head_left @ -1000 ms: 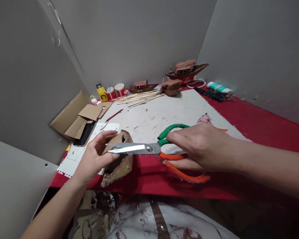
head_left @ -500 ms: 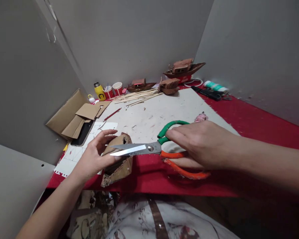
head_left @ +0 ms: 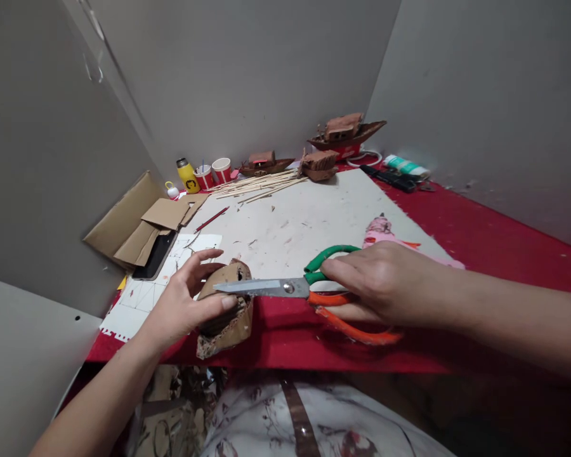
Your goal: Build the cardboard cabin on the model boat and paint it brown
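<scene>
My left hand (head_left: 188,295) grips a small hollow cardboard piece (head_left: 238,327) near the table's front edge, thumb on its near side and fingers behind. In my right hand (head_left: 378,282) are the scissors (head_left: 273,288), with one green and one orange handle. Their blades point left and are closed together over the top of the cardboard piece, close above my left thumb. Whether any cardboard lies between the blades cannot be made out.
Behind my right hand lies a pink tool (head_left: 379,231). Thin sticks (head_left: 261,184), model boats (head_left: 340,134), paper cups (head_left: 221,170) and a yellow bottle (head_left: 188,176) stand at the back. Cardboard sheets (head_left: 124,219) and a phone (head_left: 157,255) are on the left.
The scissor blades have closed, and the handles have drawn nearer each other. The view has shifted slightly, and more of the pink tool shows behind my right hand.
</scene>
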Demonstrator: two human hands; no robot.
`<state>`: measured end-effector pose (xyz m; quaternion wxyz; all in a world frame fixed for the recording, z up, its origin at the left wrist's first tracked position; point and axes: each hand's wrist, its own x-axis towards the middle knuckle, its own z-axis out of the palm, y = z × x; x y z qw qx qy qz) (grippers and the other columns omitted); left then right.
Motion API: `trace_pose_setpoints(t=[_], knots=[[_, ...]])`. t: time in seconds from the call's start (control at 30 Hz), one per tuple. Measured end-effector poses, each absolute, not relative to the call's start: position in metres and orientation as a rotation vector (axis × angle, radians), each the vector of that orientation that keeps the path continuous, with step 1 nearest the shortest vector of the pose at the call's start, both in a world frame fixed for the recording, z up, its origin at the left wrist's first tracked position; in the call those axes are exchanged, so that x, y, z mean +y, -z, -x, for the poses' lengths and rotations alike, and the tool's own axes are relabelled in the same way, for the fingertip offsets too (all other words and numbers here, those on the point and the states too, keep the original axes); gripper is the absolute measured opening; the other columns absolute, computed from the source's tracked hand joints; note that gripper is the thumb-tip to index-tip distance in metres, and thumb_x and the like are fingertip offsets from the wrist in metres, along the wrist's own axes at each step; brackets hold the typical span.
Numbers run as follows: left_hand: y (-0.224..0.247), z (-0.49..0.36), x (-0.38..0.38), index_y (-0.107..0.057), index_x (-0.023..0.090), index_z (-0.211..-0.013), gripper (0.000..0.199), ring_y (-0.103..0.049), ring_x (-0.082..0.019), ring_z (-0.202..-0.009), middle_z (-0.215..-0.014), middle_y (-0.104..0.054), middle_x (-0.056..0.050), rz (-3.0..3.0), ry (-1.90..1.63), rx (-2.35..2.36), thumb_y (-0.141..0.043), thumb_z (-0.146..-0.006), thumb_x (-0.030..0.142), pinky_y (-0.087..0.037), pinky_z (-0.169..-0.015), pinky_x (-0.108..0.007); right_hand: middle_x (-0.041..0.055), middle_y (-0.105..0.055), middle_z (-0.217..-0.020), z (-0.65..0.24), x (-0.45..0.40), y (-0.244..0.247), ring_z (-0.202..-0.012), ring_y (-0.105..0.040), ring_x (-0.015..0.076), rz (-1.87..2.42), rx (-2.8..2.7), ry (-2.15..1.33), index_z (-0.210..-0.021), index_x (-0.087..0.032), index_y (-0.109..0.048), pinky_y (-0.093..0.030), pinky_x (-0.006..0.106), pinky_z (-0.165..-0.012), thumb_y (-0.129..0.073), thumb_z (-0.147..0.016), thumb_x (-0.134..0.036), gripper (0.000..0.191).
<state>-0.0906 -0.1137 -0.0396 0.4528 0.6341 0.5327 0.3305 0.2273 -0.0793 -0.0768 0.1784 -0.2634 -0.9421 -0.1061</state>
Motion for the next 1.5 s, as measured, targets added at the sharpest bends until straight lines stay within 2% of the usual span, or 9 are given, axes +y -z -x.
trace_pose_setpoints(t=[0.33,0.53,0.77,0.93,1.07,1.2,1.27,1.37,1.5], knots=[[0.034,0.095,-0.118,-0.047,0.029,-0.142,0.084,-0.058,-0.034,-0.129,-0.140,-0.061,-0.013,-1.728,-0.887,1.379,-0.086,-0.070,0.046,-0.044,-0.109,-0.047,-0.0004,-0.054,-0.050,-0.234,-0.077,0.078,-0.043,-0.051,0.0202,0.953,-2.568,0.272,-0.081,-0.025,-0.052,-0.028,0.033,-0.048,-0.033,-0.102,-0.053,0.040],[0.049,0.092,-0.115,-0.043,0.027,-0.145,0.084,-0.049,-0.033,-0.137,-0.149,-0.053,-0.013,-2.269,-0.978,1.447,-0.084,-0.074,0.046,-0.035,-0.117,-0.048,0.0014,-0.057,-0.050,-0.233,-0.077,0.084,-0.041,-0.053,0.0231,1.155,-2.480,0.161,-0.081,-0.025,-0.053,-0.031,0.033,-0.045,-0.042,-0.098,-0.055,0.037],[0.078,0.061,-0.063,-0.045,0.018,-0.145,0.084,-0.049,-0.035,-0.137,-0.147,-0.054,-0.019,-2.520,-0.840,1.181,-0.083,-0.074,0.043,-0.036,-0.115,-0.052,-0.0001,-0.058,-0.062,-0.218,-0.072,0.085,-0.055,-0.054,0.0178,1.286,-2.012,-0.626,-0.076,-0.022,-0.058,-0.042,0.030,-0.050,-0.052,-0.092,-0.066,0.047],[0.063,0.074,-0.052,-0.040,0.022,-0.152,0.091,-0.035,-0.034,-0.149,-0.162,-0.039,-0.017,-2.305,-0.793,1.212,-0.081,-0.075,0.049,-0.028,-0.122,-0.053,-0.0037,-0.049,-0.053,-0.214,-0.077,0.087,-0.046,-0.047,0.0145,1.248,-1.779,-0.947,-0.070,-0.023,-0.054,-0.037,0.027,-0.041,-0.063,-0.083,-0.071,0.050],[0.054,0.119,-0.059,-0.050,0.023,-0.145,0.059,-0.055,-0.028,-0.135,-0.151,-0.054,-0.013,-2.117,-1.002,1.461,-0.059,-0.094,0.050,-0.043,-0.112,-0.045,-0.0053,-0.046,-0.047,-0.211,-0.082,0.092,-0.039,-0.042,0.0123,1.302,-1.708,-1.068,-0.064,-0.024,-0.046,-0.034,0.026,-0.038,-0.065,-0.077,-0.074,0.056],[0.068,0.148,-0.059,-0.065,0.015,-0.124,0.047,-0.070,-0.028,-0.106,-0.121,-0.073,-0.016,-2.173,-0.817,1.664,-0.056,-0.094,0.049,-0.055,-0.097,-0.046,-0.0059,-0.044,-0.047,-0.205,-0.084,0.097,-0.040,-0.040,0.0110,1.284,-1.670,-1.147,-0.064,-0.023,-0.047,-0.032,0.024,-0.038,-0.066,-0.076,-0.074,0.055],[0.079,0.149,-0.056,-0.066,0.013,-0.124,0.046,-0.066,-0.032,-0.118,-0.128,-0.070,-0.019,-2.236,-0.701,1.679,-0.059,-0.091,0.045,-0.050,-0.104,-0.051,-0.0062,-0.042,-0.048,-0.202,-0.086,0.100,-0.042,-0.038,0.0106,1.256,-1.668,-1.149,-0.064,-0.023,-0.048,-0.030,0.024,-0.038,-0.067,-0.078,-0.070,0.052],[0.092,0.143,-0.051,-0.059,0.012,-0.137,0.056,-0.044,-0.035,-0.144,-0.152,-0.051,-0.021,-2.341,-0.497,1.644,-0.061,-0.089,0.042,-0.033,-0.120,-0.054,-0.0058,-0.041,-0.051,-0.204,-0.088,0.104,-0.045,-0.036,0.0103,1.219,-1.718,-1.094,-0.063,-0.023,-0.050,-0.029,0.024,-0.039,-0.070,-0.078,-0.065,0.049],[0.100,0.138,-0.057,-0.048,0.013,-0.149,0.063,-0.029,-0.032,-0.153,-0.163,-0.035,-0.017,-2.394,-0.243,1.567,-0.052,-0.096,0.048,-0.025,-0.125,-0.051,-0.0038,-0.046,-0.055,-0.210,-0.090,0.112,-0.050,-0.042,0.0118,1.170,-1.824,-1.007,-0.063,-0.022,-0.052,-0.036,0.024,-0.045,-0.071,-0.079,-0.061,0.046]])
